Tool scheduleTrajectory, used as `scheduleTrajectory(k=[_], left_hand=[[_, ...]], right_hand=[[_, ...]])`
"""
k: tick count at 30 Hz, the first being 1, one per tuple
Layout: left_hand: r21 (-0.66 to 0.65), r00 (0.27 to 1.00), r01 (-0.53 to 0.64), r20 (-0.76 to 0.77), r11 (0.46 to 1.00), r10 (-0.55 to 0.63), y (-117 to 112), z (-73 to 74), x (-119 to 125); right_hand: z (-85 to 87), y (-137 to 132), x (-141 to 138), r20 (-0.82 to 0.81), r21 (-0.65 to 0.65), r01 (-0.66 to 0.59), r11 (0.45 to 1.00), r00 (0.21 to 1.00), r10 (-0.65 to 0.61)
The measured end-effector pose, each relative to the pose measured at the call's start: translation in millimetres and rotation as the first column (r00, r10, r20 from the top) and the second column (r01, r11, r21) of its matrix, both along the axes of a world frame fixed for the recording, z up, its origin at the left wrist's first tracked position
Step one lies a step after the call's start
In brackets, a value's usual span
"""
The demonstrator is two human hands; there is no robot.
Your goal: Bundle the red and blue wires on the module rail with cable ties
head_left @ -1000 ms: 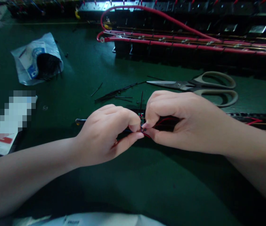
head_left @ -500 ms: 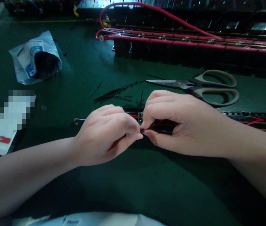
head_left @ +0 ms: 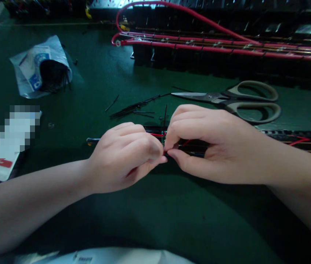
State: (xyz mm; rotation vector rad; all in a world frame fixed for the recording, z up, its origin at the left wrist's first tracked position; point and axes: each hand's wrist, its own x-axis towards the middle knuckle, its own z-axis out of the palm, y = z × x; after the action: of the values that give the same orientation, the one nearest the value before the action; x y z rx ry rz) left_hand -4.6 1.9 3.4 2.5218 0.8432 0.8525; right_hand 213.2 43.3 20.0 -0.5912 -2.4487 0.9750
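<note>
My left hand [head_left: 126,156] and my right hand [head_left: 209,145] meet fingertip to fingertip at the middle of a green mat. Both are closed in a pinch on a long black strip with thin red wires [head_left: 293,141] that runs off to the right under my right wrist. A thin black cable tie [head_left: 165,115] stands up from the strip just behind my fingers. What sits exactly between the fingertips is hidden.
Grey-handled scissors [head_left: 235,99] lie behind my right hand. Loose black cable ties [head_left: 133,108] lie behind my left hand. A white bag of black ties [head_left: 42,69] is at the back left. Red cables on black units [head_left: 216,46] line the far edge. A blurred white box [head_left: 9,143] sits at left.
My fingertips have shifted slightly on the strip and drawn closer together; the red wire loop under my right hand shows less. Nothing else has moved.
</note>
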Motion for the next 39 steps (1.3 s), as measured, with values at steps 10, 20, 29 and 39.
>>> scheduleTrajectory(k=[10,20,29,39], left_hand=[[0.018,1.000,-0.014,0.023,1.000,0.013,-1.8,-1.8,0.5],[0.038,0.999,-0.045,-0.009,0.998,0.045,-2.5,2.4,2.4],[0.084,0.997,-0.018,-0.067,0.996,0.024,-1.9,1.4,1.8],[0.099,0.997,-0.016,-0.068,0.995,0.023,-1.0,1.3,1.4]], right_hand=[[-0.3,0.7,-0.5,0.001,0.013,-0.016,1.000,1.000,0.016],[0.6,1.7,1.4,0.011,-0.008,-0.027,1.000,1.000,0.027],[-0.9,1.1,-0.1,0.011,-0.012,-0.002,1.000,1.000,0.002],[-0.3,-2.4,-0.6,0.015,0.043,0.000,0.999,1.000,-0.001]])
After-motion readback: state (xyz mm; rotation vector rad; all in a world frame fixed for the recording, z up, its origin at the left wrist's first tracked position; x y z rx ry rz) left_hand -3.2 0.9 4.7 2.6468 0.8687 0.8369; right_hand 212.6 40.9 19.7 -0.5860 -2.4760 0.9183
